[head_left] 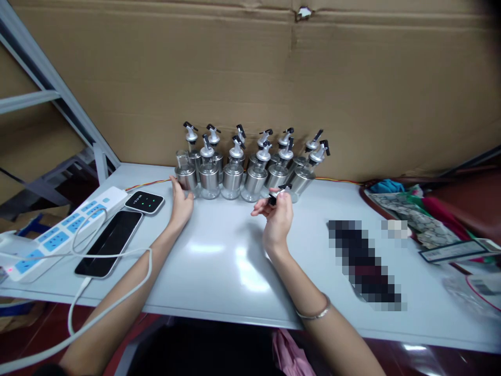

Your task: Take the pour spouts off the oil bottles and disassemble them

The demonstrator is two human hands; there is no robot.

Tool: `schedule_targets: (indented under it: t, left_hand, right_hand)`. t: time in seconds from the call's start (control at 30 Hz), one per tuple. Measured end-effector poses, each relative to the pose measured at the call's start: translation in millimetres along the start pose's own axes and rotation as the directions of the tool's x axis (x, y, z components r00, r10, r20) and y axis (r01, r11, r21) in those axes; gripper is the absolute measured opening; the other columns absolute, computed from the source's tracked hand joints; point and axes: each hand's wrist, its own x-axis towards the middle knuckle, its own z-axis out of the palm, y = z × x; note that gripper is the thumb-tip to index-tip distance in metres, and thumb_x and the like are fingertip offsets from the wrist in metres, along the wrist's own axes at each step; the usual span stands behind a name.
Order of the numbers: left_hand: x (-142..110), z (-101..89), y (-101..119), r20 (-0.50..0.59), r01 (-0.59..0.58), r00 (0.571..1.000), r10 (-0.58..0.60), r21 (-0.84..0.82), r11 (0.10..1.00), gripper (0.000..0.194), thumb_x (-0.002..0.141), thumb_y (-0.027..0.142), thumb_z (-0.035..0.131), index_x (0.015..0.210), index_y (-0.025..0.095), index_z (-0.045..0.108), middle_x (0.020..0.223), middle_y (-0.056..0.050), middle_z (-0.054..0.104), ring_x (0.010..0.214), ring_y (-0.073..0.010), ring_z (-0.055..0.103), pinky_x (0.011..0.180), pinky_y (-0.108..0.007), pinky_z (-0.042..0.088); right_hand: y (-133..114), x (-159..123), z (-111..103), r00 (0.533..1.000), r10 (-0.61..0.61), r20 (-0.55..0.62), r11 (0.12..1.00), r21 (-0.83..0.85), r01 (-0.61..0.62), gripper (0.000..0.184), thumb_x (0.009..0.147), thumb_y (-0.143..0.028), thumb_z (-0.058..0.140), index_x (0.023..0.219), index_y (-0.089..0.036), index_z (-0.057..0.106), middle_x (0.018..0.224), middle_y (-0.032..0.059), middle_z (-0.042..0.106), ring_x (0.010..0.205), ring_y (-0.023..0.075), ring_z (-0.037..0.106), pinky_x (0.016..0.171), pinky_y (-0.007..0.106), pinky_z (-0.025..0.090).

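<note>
My left hand (181, 204) is closed around the lower part of the front-left bottle (185, 176), which is glass with a brushed-metal sleeve and an uncovered neck. Pinched in my right hand (277, 215) is a pourer spout (282, 192) with a black lever; the fingers hide part of it. This hand is raised in front of the bottles, to the right of their middle. Several similar bottles (232, 180) stand upright in two rows, each visible top fitted with a silver and black pourer (236, 148).
A cardboard wall (250, 78) rises behind the bottles. At the left of the table (211, 277) lie a power strip (58, 237), a phone (109, 244), a small black-screened device (144, 201) and a white cable (113, 303). A blurred-out dark object (364, 261) and a bag (450, 198) are at right.
</note>
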Motion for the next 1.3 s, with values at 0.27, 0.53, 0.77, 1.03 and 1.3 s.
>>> schedule_targets:
  t: [0.27,0.53,0.77,1.03,1.3]
  left_hand:
    - [7.5,-1.7,-17.1,0.045,0.000,0.999,0.001,-0.017,1.000,0.084,0.078,0.011,0.050,0.147,0.016,0.000,0.154,-0.010,0.008,0.142,-0.0237,0.005,0.116,-0.044,0.001]
    - [-19.1,6.5,17.2,0.058,-0.140,0.989,0.134,0.107,0.984,0.097,0.073,0.007,0.053,0.145,0.014,-0.012,0.153,-0.011,-0.011,0.141,-0.0239,-0.008,0.116,-0.043,-0.001]
    - [-24.1,8.8,21.1,0.150,-0.246,0.963,0.222,0.170,0.954,0.102,0.069,0.007,0.055,0.145,0.014,-0.013,0.150,-0.012,-0.023,0.138,-0.0279,-0.019,0.115,-0.049,-0.004]
    - [-48.8,16.9,54.3,0.332,-0.503,0.863,0.381,0.485,0.715,0.087,0.077,0.008,0.050,0.147,0.022,0.000,0.153,-0.009,-0.017,0.140,-0.0325,-0.014,0.112,-0.057,0.007]
    - [-50.4,16.4,50.4,0.527,-0.585,0.789,0.316,0.485,0.650,0.070,0.081,0.014,0.049,0.145,0.019,0.019,0.154,-0.013,-0.008,0.141,-0.0347,-0.009,0.109,-0.058,0.019]
  right_hand:
    - [-1.4,5.3,-1.8,0.998,0.053,-0.035,0.999,0.005,-0.053,0.040,0.078,-0.057,0.048,0.090,-0.019,0.044,0.052,-0.0062,0.057,0.041,0.0087,0.053,0.045,0.021,0.044]
    - [-2.3,5.1,-0.8,0.997,0.053,-0.053,0.998,0.037,-0.051,0.038,0.077,-0.055,0.049,0.089,-0.018,0.046,0.052,-0.0059,0.057,0.041,0.0090,0.052,0.044,0.021,0.044]
    - [-1.4,4.2,-1.0,0.995,0.086,-0.043,0.996,0.028,-0.085,0.039,0.076,-0.055,0.050,0.088,-0.019,0.045,0.051,-0.0057,0.056,0.042,0.0093,0.052,0.045,0.022,0.044]
    - [8.4,10.6,-2.6,0.974,0.194,-0.119,0.981,0.028,-0.192,0.037,0.075,-0.052,0.055,0.091,-0.021,0.044,0.075,-0.0004,0.068,0.071,0.0135,0.067,0.059,0.023,0.048]
    - [17.3,19.6,-9.0,0.875,0.478,-0.076,0.868,0.192,-0.458,0.025,0.081,-0.046,0.049,0.084,-0.023,0.043,0.091,0.0041,0.071,0.095,0.0171,0.065,0.074,0.029,0.052]
